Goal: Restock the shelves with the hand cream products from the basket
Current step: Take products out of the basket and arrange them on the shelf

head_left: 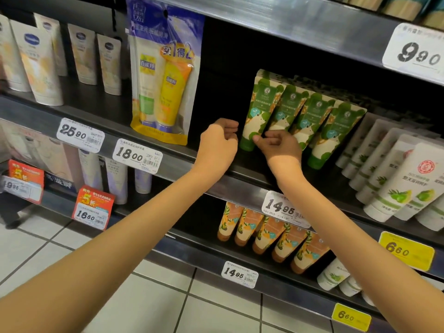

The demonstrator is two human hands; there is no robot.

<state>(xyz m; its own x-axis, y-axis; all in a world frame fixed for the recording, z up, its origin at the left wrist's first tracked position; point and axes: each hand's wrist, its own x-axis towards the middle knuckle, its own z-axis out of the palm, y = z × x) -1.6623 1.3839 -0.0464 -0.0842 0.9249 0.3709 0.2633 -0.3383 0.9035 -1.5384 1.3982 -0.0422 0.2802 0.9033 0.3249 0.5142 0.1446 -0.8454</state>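
Observation:
A row of several green-and-cream hand cream tubes stands cap-down and leaning on the middle shelf. My right hand is at the foot of the leftmost green tube; its thumb lies on the tube's green cap and its index finger reaches into the gap behind it, pinching the tube. My left hand hovers just left of that tube with its fingers curled in, holding nothing and not touching the tube. The basket is out of view.
A tall yellow-and-purple twin pack stands left of a dark gap on the shelf. White aloe tubes crowd the right. Orange tubes fill the shelf below. Price tags line the shelf edges. White floor tiles lie underneath.

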